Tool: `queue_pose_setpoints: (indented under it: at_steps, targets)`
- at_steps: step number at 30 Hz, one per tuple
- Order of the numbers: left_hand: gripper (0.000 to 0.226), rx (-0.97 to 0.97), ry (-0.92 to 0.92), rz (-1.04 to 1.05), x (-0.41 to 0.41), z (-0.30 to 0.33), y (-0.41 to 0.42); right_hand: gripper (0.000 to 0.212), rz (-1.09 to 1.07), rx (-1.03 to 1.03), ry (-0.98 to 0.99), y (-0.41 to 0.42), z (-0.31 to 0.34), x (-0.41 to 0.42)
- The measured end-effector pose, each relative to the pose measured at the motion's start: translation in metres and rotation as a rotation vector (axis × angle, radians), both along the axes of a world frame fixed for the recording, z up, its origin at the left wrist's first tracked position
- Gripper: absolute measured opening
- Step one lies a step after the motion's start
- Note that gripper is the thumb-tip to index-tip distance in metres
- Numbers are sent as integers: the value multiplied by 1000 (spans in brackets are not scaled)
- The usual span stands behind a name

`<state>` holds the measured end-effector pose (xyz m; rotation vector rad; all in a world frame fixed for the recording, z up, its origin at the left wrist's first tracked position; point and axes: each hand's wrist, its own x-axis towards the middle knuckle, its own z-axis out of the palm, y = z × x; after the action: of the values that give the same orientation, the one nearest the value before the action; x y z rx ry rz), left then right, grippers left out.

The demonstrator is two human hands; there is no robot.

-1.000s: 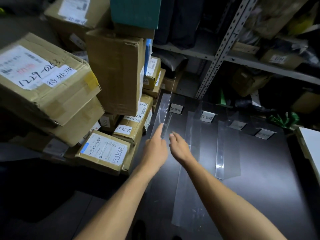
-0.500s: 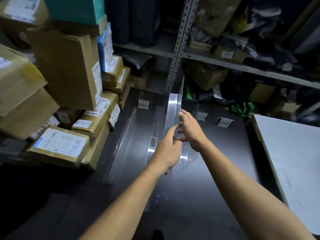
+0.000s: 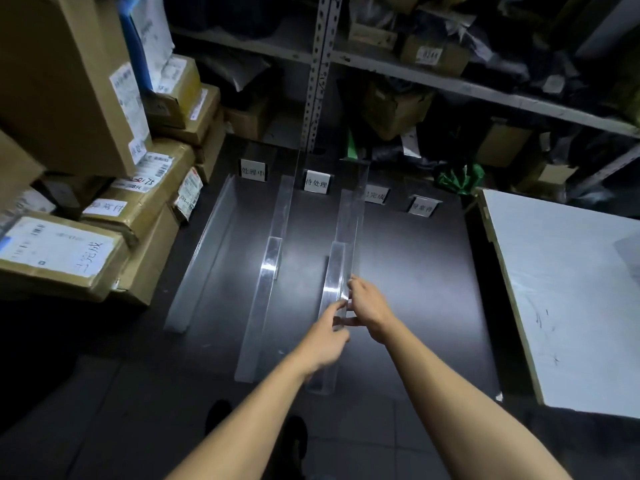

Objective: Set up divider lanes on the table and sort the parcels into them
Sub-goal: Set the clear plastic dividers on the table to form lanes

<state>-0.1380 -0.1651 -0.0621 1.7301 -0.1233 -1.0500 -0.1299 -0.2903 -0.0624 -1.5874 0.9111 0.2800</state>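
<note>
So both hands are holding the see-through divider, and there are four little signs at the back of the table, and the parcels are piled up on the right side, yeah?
Nearly. The head view shows the parcels piled on the left side, not the right. The rest holds: the left hand and right hand hold the clear divider, and four little signs stand at the back of the table.

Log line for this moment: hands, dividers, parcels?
left hand + right hand: gripping third divider | two dividers placed | parcels unsorted, none in lanes

A metal shelf [image 3: 485, 88] behind holds dark bags and small boxes. A green bag [image 3: 459, 176] lies under it. A white board [image 3: 568, 292] sits at right, above a tiled floor [image 3: 104, 427].
</note>
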Motion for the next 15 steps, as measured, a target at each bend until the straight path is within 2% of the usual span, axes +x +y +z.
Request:
queue_pose_setpoints:
  at_steps: [15]
  targets:
    - [62, 29, 28, -11, -24, -49, -15, 38, 85, 60, 34, -14, -34, -19]
